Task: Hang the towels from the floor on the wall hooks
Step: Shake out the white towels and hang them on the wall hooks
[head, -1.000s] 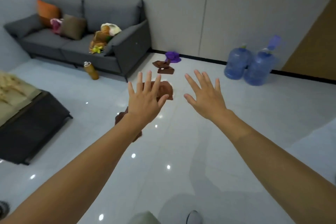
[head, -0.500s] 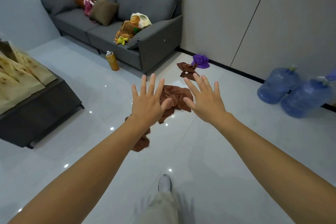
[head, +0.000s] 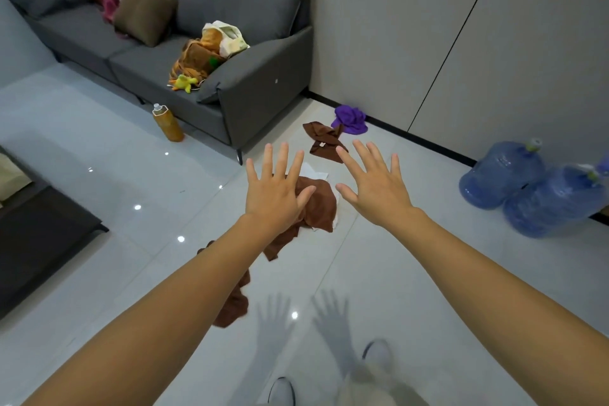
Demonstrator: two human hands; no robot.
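Several towels lie on the glossy white floor. A large brown towel [head: 318, 208] is crumpled over a white cloth [head: 311, 171], and my left hand [head: 275, 193] hovers above it with fingers spread, holding nothing. My right hand [head: 374, 186] is stretched out beside it, fingers also spread and empty. Farther off lie a smaller brown towel [head: 323, 140] and a purple towel [head: 351, 119] near the wall. Another brown towel [head: 235, 301] lies under my left forearm, partly hidden. No wall hooks are in view.
A grey sofa [head: 250, 76] with cushions and a bag stands at the back left, an orange bottle [head: 167, 123] on the floor before it. Two blue water jugs [head: 527, 188] stand at the right wall. A dark low table [head: 39, 234] is at the left.
I have walked closer to the towels; they now sit nearer and lower in view. Both hands stay spread and empty in front of me.
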